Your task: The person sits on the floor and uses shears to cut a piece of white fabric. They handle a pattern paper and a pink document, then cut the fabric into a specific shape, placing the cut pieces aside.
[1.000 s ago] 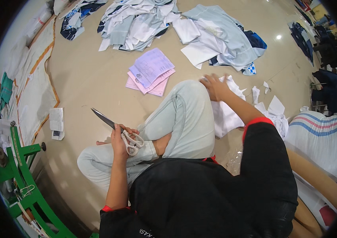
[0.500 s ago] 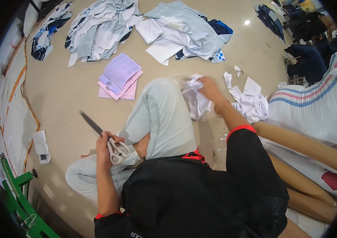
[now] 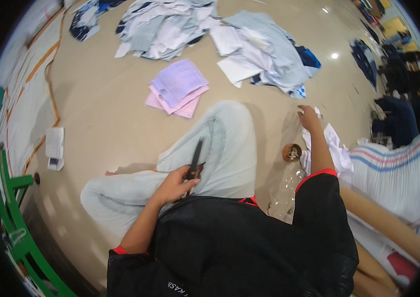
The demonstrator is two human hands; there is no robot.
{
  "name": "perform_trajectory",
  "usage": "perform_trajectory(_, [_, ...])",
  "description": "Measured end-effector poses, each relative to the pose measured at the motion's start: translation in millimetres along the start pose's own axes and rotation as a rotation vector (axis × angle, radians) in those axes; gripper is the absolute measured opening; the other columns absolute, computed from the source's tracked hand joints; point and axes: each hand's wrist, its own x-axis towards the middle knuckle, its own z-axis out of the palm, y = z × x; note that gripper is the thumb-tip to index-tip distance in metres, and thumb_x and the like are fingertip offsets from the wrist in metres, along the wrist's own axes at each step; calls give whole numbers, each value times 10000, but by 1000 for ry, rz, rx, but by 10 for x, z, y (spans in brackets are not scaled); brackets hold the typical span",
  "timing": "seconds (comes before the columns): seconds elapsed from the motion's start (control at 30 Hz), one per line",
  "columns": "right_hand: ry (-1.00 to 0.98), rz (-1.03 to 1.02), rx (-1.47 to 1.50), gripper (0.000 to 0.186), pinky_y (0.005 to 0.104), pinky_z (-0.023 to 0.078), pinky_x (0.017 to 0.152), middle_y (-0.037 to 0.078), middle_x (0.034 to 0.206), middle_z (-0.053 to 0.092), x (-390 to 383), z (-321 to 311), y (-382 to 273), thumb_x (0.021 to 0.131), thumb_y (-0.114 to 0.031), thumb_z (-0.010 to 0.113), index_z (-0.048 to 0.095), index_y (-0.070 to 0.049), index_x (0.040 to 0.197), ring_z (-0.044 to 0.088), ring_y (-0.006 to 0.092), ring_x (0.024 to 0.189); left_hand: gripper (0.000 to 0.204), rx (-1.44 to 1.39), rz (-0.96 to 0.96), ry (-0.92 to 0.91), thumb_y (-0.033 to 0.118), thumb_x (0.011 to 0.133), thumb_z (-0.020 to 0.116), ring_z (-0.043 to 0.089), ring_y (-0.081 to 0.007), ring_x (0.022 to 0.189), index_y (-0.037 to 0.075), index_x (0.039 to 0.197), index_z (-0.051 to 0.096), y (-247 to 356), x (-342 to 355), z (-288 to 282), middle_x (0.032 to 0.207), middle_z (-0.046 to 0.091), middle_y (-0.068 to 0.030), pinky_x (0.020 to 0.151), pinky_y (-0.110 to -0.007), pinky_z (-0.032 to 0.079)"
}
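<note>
My left hand (image 3: 176, 184) is closed around a pair of scissors (image 3: 196, 157) above my crossed legs. Their dark blades point up and away from me, and the handles are mostly hidden. My right hand (image 3: 310, 120) reaches out over the floor to the right of my knee, fingers loosely apart and nothing visible in them. White cloth scraps (image 3: 337, 151) lie crumpled beside and under my right forearm. Just left of that forearm stands a small round brown container (image 3: 291, 152) with small things inside.
Piles of white, grey and navy garments (image 3: 163, 29) (image 3: 269, 52) lie ahead. Pink and purple papers (image 3: 177, 84) rest before my knee. Clear plastic (image 3: 286, 198) is at my right, near a striped white sack (image 3: 393, 171) and cardboard tubes (image 3: 385, 218). A green metal frame (image 3: 19, 213) stands left.
My right hand has moved right and let go of the white cloth it held. My left hand has shifted right with the scissors, whose blades now point more upright. The whole view has turned.
</note>
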Motion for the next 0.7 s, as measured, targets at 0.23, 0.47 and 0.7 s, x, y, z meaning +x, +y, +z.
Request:
perform_trajectory(0.23, [-572, 83, -458, 483, 471, 411, 1168, 211, 1546, 523, -3, 645, 1153, 1082, -334, 490, 581, -43, 1457, 515, 393, 1408, 532, 181, 124, 31, 368, 995, 739, 683, -246, 1081, -26, 1338, 637, -87, -251, -362, 1206, 727, -140, 968, -386, 536])
perform_trajectory(0.47, [91, -90, -212, 470, 559, 564, 838, 297, 1012, 742, 1240, 110, -664, 915, -380, 715, 724, 43, 1121, 722, 474, 1020, 546, -481, -115, 353, 417, 1055, 667, 655, -223, 1162, 25, 1426, 584, -44, -154, -676, 1295, 676, -138, 935, -404, 573])
perform_trajectory(0.7, [-161, -754, 25, 537, 518, 560, 941, 251, 1067, 743, 719, -162, -5214, 873, -490, 775, 725, 29, 1002, 705, 447, 1075, 481, -566, -134, 446, 424, 1056, 661, 657, -177, 1094, 69, 1377, 615, -58, -152, -664, 1237, 687, -66, 871, -364, 570])
